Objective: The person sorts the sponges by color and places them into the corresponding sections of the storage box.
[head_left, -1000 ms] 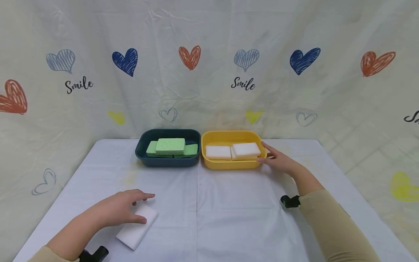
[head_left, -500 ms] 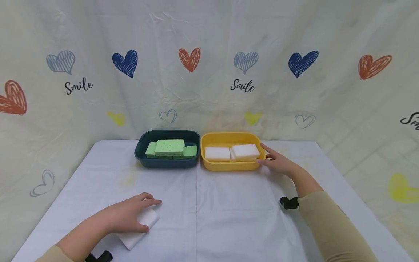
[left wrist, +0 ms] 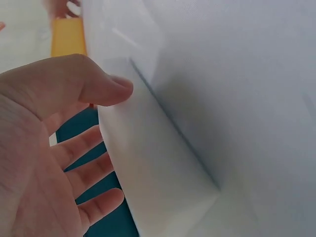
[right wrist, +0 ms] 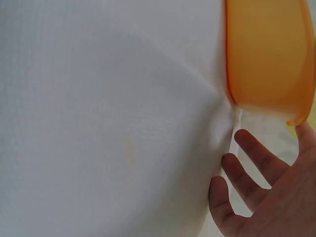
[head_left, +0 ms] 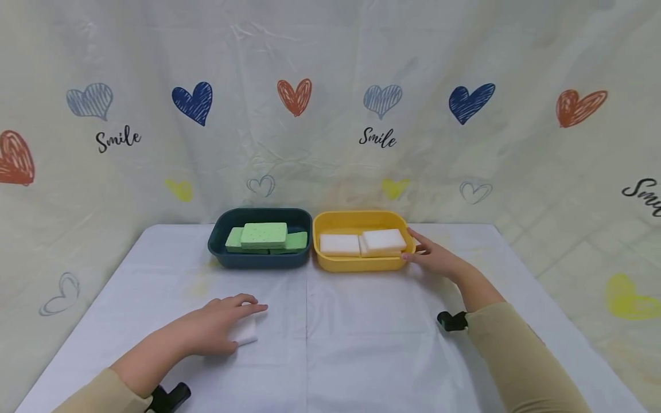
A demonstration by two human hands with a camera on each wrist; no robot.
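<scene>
My left hand [head_left: 219, 328] pinches a white sponge [head_left: 244, 330] low over the table's near left part. Its thumb lies along one side in the left wrist view, with the other fingertips at the opposite edge of the white block [left wrist: 148, 158]. The hand hides most of the sponge in the head view. My right hand [head_left: 436, 259] touches the right end of a yellow bin [head_left: 356, 264], thumb at the front and straight fingers spread by the rim. Inside the bin lie several white sponges [head_left: 339, 245]. In the right wrist view, one finger meets the rim of the yellow bin [right wrist: 269, 59].
A dark teal bin [head_left: 258, 262] stands directly left of the yellow one and holds several green sponges [head_left: 264, 235]. Both sit at the back of the white-covered table [head_left: 361, 350], before a hanging sheet [head_left: 330, 149] printed with hearts.
My left hand has moved right and closed on the white sponge, whose near end has swung out of sight behind the hand. The right hand stays at the yellow bin.
</scene>
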